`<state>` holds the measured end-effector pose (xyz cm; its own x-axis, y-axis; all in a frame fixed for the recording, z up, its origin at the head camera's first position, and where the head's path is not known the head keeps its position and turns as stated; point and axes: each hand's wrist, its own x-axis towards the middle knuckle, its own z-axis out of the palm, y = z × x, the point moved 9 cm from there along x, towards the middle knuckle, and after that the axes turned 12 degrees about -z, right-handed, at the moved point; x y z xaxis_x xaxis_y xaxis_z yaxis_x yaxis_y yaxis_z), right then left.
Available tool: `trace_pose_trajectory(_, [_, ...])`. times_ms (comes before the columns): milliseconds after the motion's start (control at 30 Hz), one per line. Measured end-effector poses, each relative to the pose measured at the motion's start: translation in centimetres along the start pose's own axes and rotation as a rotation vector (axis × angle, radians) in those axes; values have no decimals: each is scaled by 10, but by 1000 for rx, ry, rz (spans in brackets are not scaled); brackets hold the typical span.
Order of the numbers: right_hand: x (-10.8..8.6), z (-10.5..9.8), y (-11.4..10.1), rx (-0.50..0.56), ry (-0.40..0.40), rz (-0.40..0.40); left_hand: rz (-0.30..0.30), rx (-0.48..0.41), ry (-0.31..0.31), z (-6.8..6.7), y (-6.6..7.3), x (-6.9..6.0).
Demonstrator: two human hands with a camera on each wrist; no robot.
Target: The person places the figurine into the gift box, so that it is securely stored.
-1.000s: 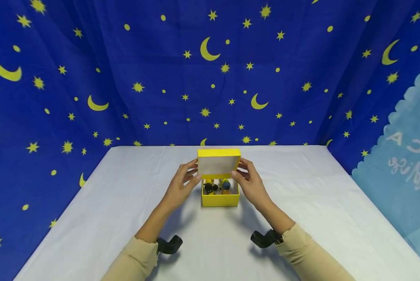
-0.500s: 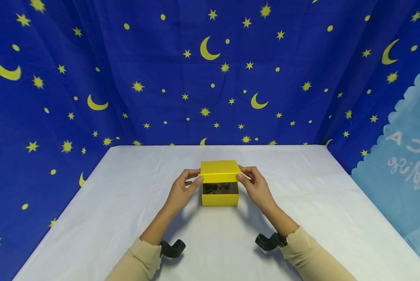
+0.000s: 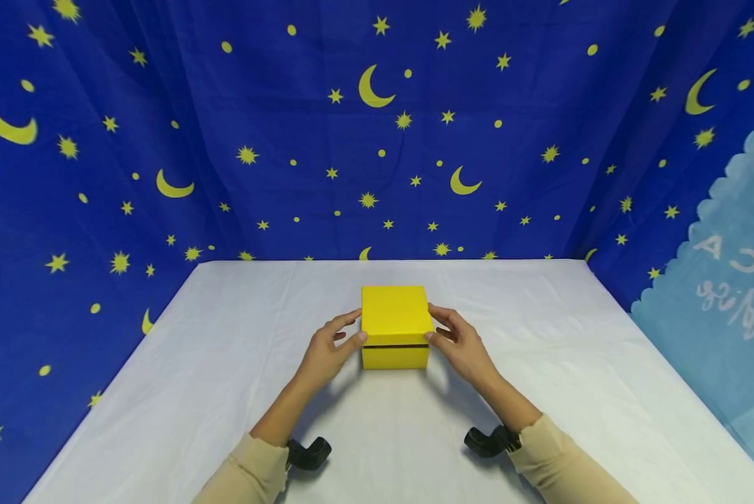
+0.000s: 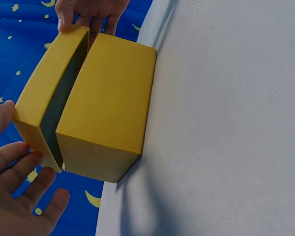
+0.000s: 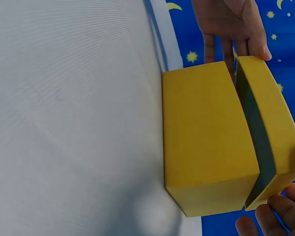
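Observation:
A yellow box (image 3: 395, 359) stands on the white tabletop in the middle of the head view. Just above it is its yellow lid (image 3: 394, 311), nearly level, with a narrow dark gap between the two. My left hand (image 3: 326, 355) holds the lid's left side, thumb at the front corner and fingers along the side. On the other side my right hand (image 3: 468, 351) grips it in the same way. Both wrist views show the gap between lid (image 4: 46, 83) and box (image 5: 206, 132). Whatever lies inside the box is hidden now.
The white cloth-covered table (image 3: 238, 350) spreads around the box. Behind it hangs a blue curtain (image 3: 288, 126) with yellow moons and stars. A light-blue cloth (image 3: 729, 315) with lettering hangs at the right. Black devices (image 3: 309, 453) are on both wrists.
The lid has swung from tilted up to nearly level and come down over the box, both hands moving with it. The small figures inside have gone out of sight.

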<state>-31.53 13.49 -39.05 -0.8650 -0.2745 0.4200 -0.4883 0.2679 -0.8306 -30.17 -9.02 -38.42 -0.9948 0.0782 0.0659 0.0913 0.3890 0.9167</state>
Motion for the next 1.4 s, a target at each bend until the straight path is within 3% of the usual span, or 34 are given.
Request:
trace_pose_trajectory(133, [-2, 3, 2, -31, -15, -1, 4, 10, -1, 1, -9, 2])
trace_pose_trajectory(600, [-8, 8, 12, -39, -24, 28, -15, 19, -18, 6, -20, 1])
trace_pose_trajectory(900, [-13, 11, 21, -48, -57, 111, -30, 57, -30, 8, -23, 0])
trace_pose_trajectory(1133, [-14, 15, 24, -49, -84, 80, -42, 81, -28, 9, -27, 1])
trace_pose_trajectory(1400, [-15, 16, 28, -54, -73, 106, -81, 117, -35, 10, -33, 1])
